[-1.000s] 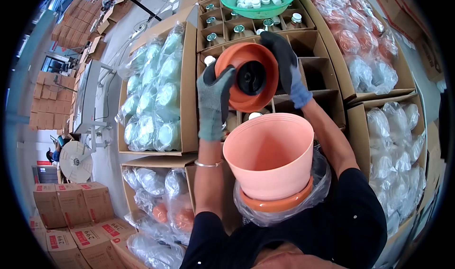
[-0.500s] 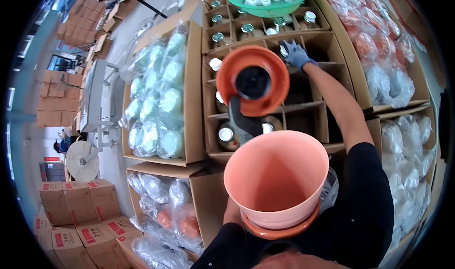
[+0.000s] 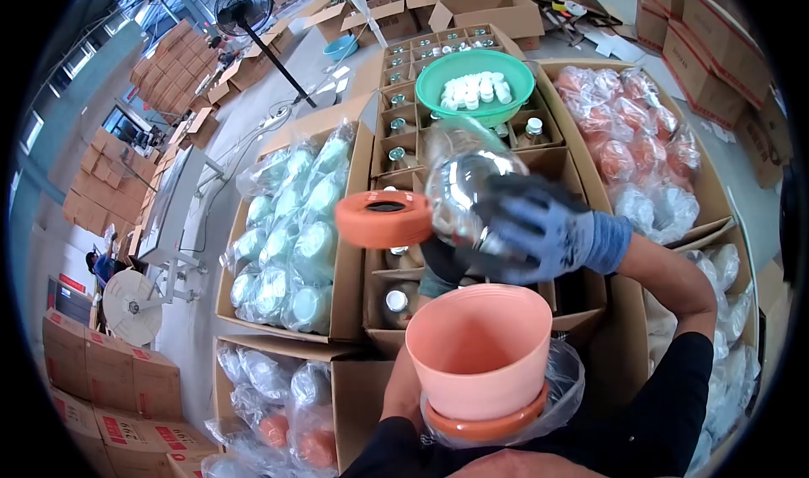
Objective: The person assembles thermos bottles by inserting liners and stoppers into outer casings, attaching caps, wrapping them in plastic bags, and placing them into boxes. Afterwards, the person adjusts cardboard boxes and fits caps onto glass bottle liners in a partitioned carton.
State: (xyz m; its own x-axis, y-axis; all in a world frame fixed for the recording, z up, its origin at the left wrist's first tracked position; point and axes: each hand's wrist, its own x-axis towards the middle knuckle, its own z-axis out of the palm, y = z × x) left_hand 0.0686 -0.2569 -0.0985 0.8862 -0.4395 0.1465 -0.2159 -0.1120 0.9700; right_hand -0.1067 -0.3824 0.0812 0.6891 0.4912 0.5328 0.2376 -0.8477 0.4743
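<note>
A shiny clear glass bottle (image 3: pixel 463 183), blurred by motion, is held up above the divided carton. My right hand (image 3: pixel 543 234), in a blue and black glove, is closed around the bottle's near end. Just left of it, an orange round plastic piece (image 3: pixel 383 229) with a dark centre is tipped on edge. My left hand (image 3: pixel 442 259), in a dark glove, grips that piece from behind and below, its fingers mostly hidden. Closer to my body, a pink pot (image 3: pixel 476 352) stands on an orange saucer (image 3: pixel 489 423), with clear plastic film around it.
Beneath my hands is a divided carton (image 3: pixel 581 284) with capped bottles (image 3: pixel 398 301). A green basin (image 3: pixel 527 82) of white caps (image 3: pixel 480 89) rests on top. Cartons of bagged pale green pieces (image 3: pixel 286 234) and bagged orange pieces (image 3: pixel 632 133) flank it. A fan (image 3: pixel 244 6) stands beyond.
My right hand has lifted a bottle from the divided carton toward my left hand. The orange piece has tilted from facing me onto its edge and shifted left. The head view has tipped upward.
</note>
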